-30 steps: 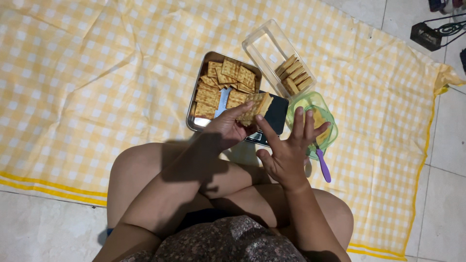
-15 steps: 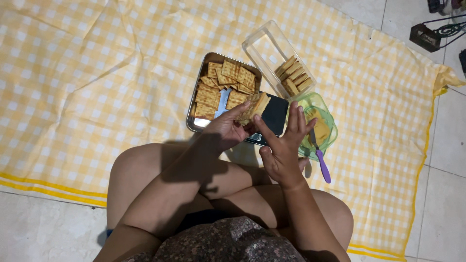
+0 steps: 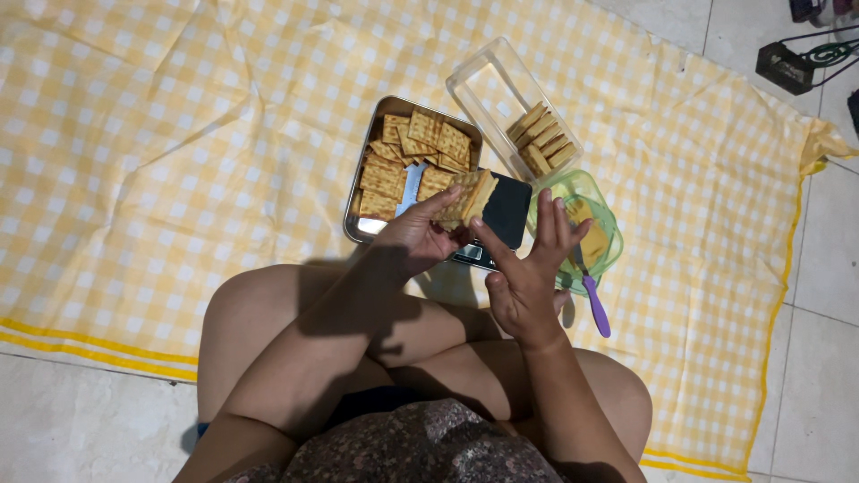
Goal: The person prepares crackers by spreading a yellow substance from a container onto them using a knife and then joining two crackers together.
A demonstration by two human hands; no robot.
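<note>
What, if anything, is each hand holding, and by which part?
The left hand pinches a stack of crackers at its lower end. The right hand holds nothing, fingers spread.

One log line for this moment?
left hand: holds cracker sandwich | right hand: open, empty | beside: metal tray, green tub

Yellow-and-white checked cloth (image 3: 179,134) is spread over pale floor tiles (image 3: 823,295) | clear rectangular container (image 3: 501,94) with a row of crackers is set just beyond a green bowl (image 3: 608,224) | purple-handled utensil (image 3: 595,304) is leaned at the bowl | black box with cable (image 3: 787,64) is seen at top right
</note>
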